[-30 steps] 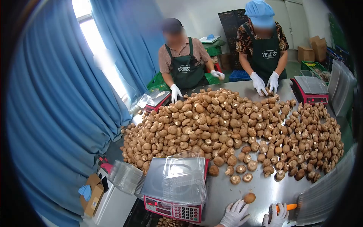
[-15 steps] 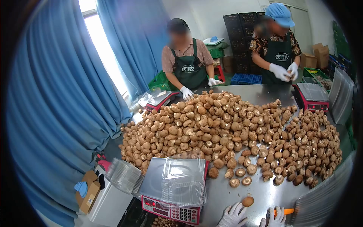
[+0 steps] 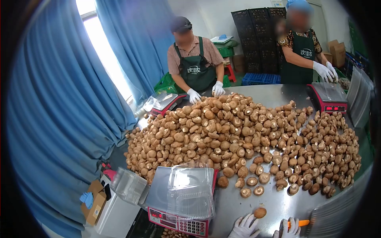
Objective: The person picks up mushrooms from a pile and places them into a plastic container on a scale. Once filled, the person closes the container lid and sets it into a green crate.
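My left hand [image 3: 243, 227], in a white glove, is low over the steel table with its fingers spread. A single brown shiitake mushroom [image 3: 260, 213] lies cap up right at its fingertips. To the right, my white-gloved right hand [image 3: 289, 229] is closed around a tool with an orange handle [image 3: 304, 223]. The orange end sticks out to the right and a dark part shows at the hand's left side; the rest is hidden in the grip. Beyond both hands spreads a big heap of shiitake mushrooms [image 3: 222, 131], with several loose ones along its near edge.
A red-edged scale [image 3: 158, 184] with clear plastic trays [image 3: 189, 194] stands left of my hands. Stacked clear trays [image 3: 337, 210] are at the right edge. Two co-workers in green aprons stand across the table, near two more scales [image 3: 328, 93]. A blue curtain [image 3: 59, 119] hangs left.
The view has shifted slightly. The far-left co-worker's second hand has come to the heap. The far-right co-worker has reached right, over the scale there. My hands have barely moved.
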